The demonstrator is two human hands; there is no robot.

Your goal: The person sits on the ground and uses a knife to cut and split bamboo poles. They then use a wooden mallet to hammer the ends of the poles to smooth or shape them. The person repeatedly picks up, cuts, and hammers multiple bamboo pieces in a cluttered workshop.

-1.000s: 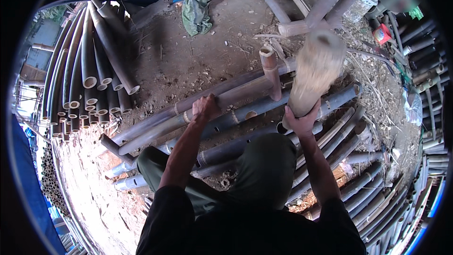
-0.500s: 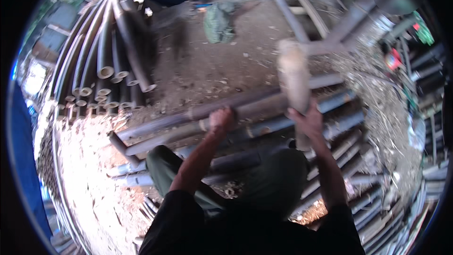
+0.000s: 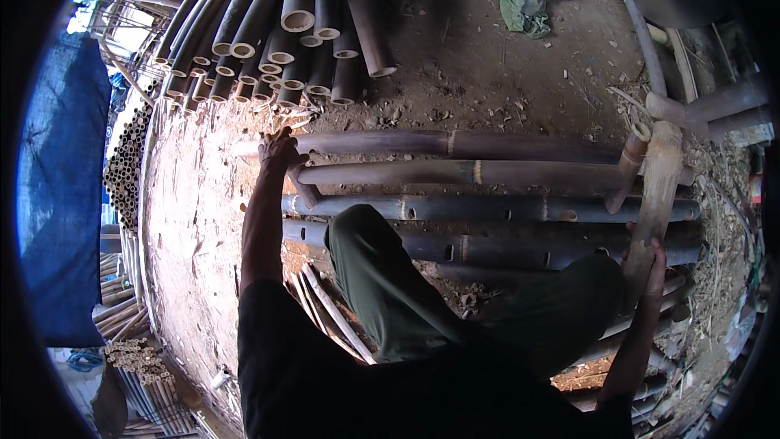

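Observation:
My left hand is closed around the far end of a short bamboo crosspiece, which joins the left ends of two long brown bamboo poles. In my right hand is a thick pale wooden mallet, its wide end pointing away from me. The mallet lies just right of a second short bamboo crosspiece, which slants across the right ends of the poles. Nearer me rests a dark bamboo pole with holes cut along it. Another holed pole runs beside my knees.
A stack of cut dark bamboo tubes stands at the far left. A green sack lies on the dirt floor beyond the poles. At the far right is a wooden frame. A blue tarp hangs at the left.
My view has turned left. My left hand has moved from the middle of the poles to the crosspiece at their left end. The raised mallet has come down at the right.

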